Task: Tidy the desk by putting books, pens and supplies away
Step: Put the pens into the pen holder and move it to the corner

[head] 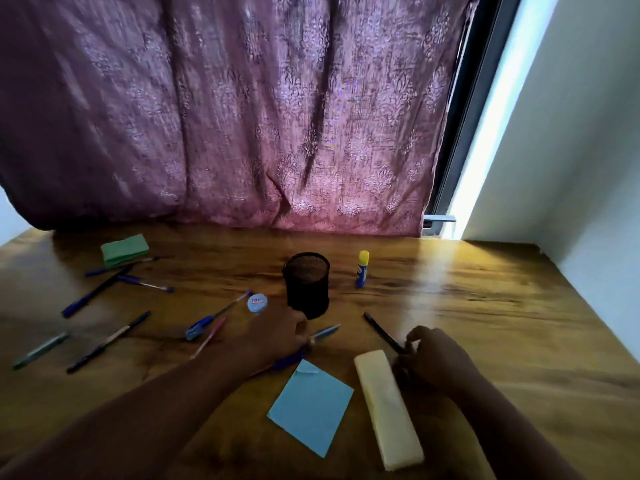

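Your left hand (pixel 277 336) curls round a blue pen (pixel 313 342) just in front of the black mesh cup (pixel 306 285); the pen's clear tip sticks out to the right of your fingers and its blue end shows below your wrist. Your right hand (pixel 434 358) pinches the near end of a black pen (pixel 382 332), which slants away toward the cup with its far end on the desk (pixel 485 306). That grip sits just right of a long yellow pad (pixel 388 408), touching or nearly touching its edge; you cannot tell which.

A blue sheet (pixel 310 410) with a curled top corner lies between your forearms, just left of the yellow pad. The cup stands upright near the middle of the desk. A glue stick (pixel 362 269) with a yellow cap stands upright just right of it, apart from it. A small round white tub (pixel 257 303) sits just left of the cup.

A blue-clipped pen (pixel 216 315) and a pink pen (pixel 209 336) lie beside your left forearm. More pens are scattered further left: a dark one (pixel 109 341), a green one (pixel 40 349), and three blue ones crossing each other near a green pad (pixel 124 249) at the far left.

A patterned purple curtain (pixel 242 116) hangs behind the desk, and a white wall (pixel 588 150) runs along its right side.
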The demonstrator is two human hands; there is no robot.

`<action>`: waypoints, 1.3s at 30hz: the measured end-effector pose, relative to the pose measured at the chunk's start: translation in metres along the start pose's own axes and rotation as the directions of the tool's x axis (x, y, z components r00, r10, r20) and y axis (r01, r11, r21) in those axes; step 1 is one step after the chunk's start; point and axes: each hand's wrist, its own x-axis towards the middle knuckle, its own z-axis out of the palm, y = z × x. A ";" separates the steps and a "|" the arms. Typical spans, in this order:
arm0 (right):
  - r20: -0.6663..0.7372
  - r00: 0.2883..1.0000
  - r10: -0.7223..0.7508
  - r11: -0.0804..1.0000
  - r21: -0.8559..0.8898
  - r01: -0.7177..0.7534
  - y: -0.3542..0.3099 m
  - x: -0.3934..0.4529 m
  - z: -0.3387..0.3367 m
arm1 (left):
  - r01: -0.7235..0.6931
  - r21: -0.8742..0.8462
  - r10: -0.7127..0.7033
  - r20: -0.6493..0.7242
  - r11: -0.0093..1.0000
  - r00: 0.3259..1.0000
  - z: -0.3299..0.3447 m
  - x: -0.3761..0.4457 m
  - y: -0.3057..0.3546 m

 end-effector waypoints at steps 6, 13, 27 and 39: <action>-0.013 0.993 -0.114 0.993 -0.024 0.114 0.025 0.006 -0.003 | -0.022 -0.008 0.022 -0.028 1.000 0.999 0.002 -0.001 0.004; -0.210 0.972 -0.109 0.913 0.365 0.182 0.013 0.016 -0.049 | -0.098 -0.431 0.018 -0.186 0.897 0.982 -0.027 -0.018 0.020; -0.438 0.830 -0.346 0.738 0.419 0.529 -0.162 0.052 -0.105 | -0.216 -0.925 -0.239 -0.297 0.313 0.924 -0.086 0.059 -0.009; -0.216 0.900 -0.379 0.906 0.113 0.408 -0.179 0.099 -0.024 | -0.114 -0.806 -0.128 -0.228 0.582 0.965 -0.057 0.089 -0.038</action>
